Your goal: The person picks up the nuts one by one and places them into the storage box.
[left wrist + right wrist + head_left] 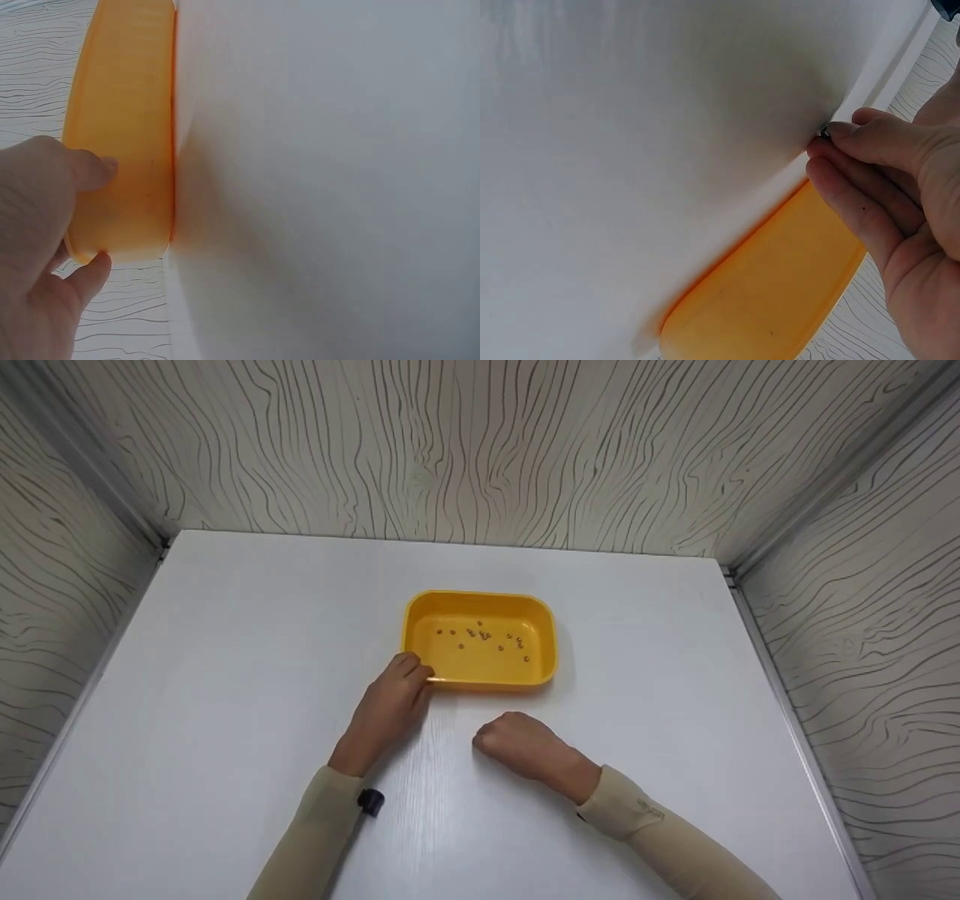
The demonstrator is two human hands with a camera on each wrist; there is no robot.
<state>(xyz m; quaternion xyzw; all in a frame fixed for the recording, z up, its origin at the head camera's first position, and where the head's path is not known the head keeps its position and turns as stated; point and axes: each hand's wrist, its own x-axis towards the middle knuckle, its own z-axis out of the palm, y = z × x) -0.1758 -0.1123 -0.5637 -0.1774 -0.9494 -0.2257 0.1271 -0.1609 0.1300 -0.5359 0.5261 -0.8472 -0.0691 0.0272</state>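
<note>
A yellow plastic tub point(491, 685) with rounded corners rests on the white table, and several small shiny metal balls point(484, 635) lie scattered over its floor. At the tub's near left corner, my left hand point(390, 697) grips the rim. The left wrist view shows the thumb point(96, 169) against the outer wall, with other fingers around the corner. In front of the tub, my right hand point(525, 744) is low over the table. Between its thumb and forefinger it pinches a small, dark, shiny piece point(824, 133), mostly covered by the fingertips.
The white table point(225, 660) stretches out on both sides of the tub. Wood-grain panels point(487, 450) stand behind it and at both sides, with grey metal rails point(832, 487) at the corners. A dark band point(370, 802) sits at the left sleeve's cuff.
</note>
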